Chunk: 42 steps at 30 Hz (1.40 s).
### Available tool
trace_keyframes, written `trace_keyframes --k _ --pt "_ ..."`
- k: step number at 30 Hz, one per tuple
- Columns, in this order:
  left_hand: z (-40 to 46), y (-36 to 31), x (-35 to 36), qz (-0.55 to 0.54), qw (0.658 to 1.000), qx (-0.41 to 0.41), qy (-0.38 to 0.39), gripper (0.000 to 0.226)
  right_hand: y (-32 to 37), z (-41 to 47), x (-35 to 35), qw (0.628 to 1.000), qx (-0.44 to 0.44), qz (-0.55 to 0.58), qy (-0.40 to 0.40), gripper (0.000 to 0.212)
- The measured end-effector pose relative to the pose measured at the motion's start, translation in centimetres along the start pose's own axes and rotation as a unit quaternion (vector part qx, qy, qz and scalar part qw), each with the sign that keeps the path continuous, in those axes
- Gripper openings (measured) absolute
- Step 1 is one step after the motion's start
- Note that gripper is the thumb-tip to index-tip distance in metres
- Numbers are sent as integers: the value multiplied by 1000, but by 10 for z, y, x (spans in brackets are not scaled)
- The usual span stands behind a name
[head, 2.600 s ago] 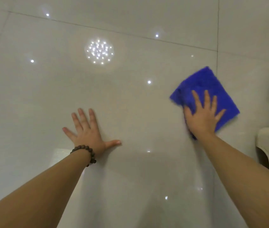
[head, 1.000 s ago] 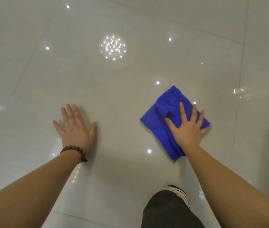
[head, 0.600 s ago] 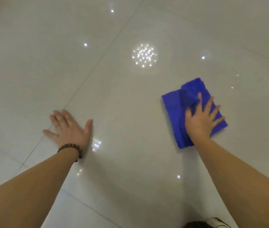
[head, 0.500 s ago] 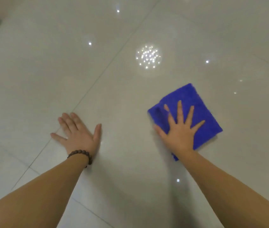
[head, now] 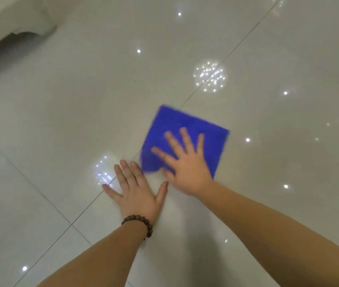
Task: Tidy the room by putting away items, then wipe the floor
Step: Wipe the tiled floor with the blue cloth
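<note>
While the right hand (head: 187, 166) presses flat on the blue cloth (head: 187, 129), fingers (head: 185, 137) spread and straight, the cloth lies on the glossy tiled floor (head: 81, 100) at centre frame, just right of a grout line. Left hand (head: 137, 191) lies flat on the floor beside the cloth's lower left corner, fingers straight, thumb out; beaded bracelet (head: 138, 221) on its wrist. Pale furniture (head: 9, 19) in the upper left, blurred.

A glossy, smooth tiled floor (head: 65, 112), mirror-bright with reflected lights, is seen under both hands. A soft, matt, fuzzy blue cloth (head: 187, 129) is pressed beneath the right hand (head: 187, 168). Dark matt beads, seemingly wood, form the bracelet (head: 139, 221) at the left wrist.
</note>
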<state>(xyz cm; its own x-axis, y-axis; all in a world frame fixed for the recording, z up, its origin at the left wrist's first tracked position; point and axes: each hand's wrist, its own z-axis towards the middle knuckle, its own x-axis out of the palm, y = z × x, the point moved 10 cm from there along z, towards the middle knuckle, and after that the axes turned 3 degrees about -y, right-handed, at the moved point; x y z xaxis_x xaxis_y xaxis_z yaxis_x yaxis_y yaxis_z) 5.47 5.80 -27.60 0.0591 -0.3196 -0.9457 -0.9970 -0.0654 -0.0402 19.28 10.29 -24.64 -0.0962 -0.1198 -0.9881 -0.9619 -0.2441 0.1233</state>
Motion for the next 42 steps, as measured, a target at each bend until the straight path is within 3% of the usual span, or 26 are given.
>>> trace_keyframes --k 2,3,5,7,8,9,11,13,14,16,17,19,22,24,25,27,29,31,32,34,36,37,38,39,41,42 --pt "0 -1 0 -9 1000 6 -4 93 30 3 1 984 -178 -10 19 57" --pt "0 -2 -1 -15 1000 10 -8 95 -3 13 -8 987 -156 -18 -12 58" --pt "1 -3 -5 -20 1000 11 -12 98 -125 27 -27 994 103 5 -47 61" --pt "1 -3 -6 -28 999 12 -17 98 -240 -2 -40 897 436 63 -27 66" --pt "2 -3 -7 -32 999 13 -21 97 -256 -10 -42 846 526 87 -16 68" --pt "4 -2 -7 -35 999 12 -25 97 -247 -1 -43 830 552 87 -8 68" --pt "5 -1 -5 -35 999 9 -22 97 -171 59 -34 901 429 60 -4 62" --pt "6 0 -4 -37 999 5 -21 97 -38 113 -17 984 175 33 1 58" --pt "6 1 -4 -38 999 1 -21 96 29 119 -9 998 46 32 15 56" --pt "6 3 -5 -37 999 -1 -24 97 76 110 -3 996 -75 27 25 54" --pt "6 3 -5 -37 999 1 -27 97 55 107 -7 997 -68 24 13 54" --pt "5 2 -5 -42 999 8 -24 98 -40 90 -13 996 89 18 -21 57" --pt "4 1 -5 -45 999 12 -18 98 -176 11 -22 904 423 54 -41 60" --pt "4 0 -6 -48 999 14 -5 98 -187 -21 -20 854 513 80 -36 61" --pt "4 0 -6 -48 999 16 -1 98 -173 -24 -17 852 516 83 -28 62" --pt "4 3 -6 -58 998 13 5 97 -115 -8 -9 901 428 63 -14 62" --pt "5 1 -9 -74 997 17 9 98 -24 15 0 974 221 56 8 60" --pt "2 -1 -12 -82 996 38 18 103 40 16 8 997 12 57 52 60" --pt "-2 4 -13 -90 995 37 31 111 37 13 5 997 -21 54 54 60" --pt "-17 31 -8 -101 991 -9 82 135 -27 2 -8 990 135 49 7 63" --pt "-32 53 1 -88 985 -35 146 153 -103 -42 -15 880 465 96 -35 64" --pt "-36 58 3 -82 982 -34 165 158 -104 -56 -13 822 558 112 -33 63" --pt "-36 59 5 -79 981 -32 172 160 -82 -45 -14 820 562 102 -31 60" --pt "-34 59 4 -77 982 -32 171 161 -45 -17 -14 871 481 84 -44 56" --pt "-32 59 5 -68 981 -36 179 160 74 39 -2 984 167 61 -25 54" --pt "-32 60 6 -58 981 -38 182 160 125 47 7 998 24 54 11 56"
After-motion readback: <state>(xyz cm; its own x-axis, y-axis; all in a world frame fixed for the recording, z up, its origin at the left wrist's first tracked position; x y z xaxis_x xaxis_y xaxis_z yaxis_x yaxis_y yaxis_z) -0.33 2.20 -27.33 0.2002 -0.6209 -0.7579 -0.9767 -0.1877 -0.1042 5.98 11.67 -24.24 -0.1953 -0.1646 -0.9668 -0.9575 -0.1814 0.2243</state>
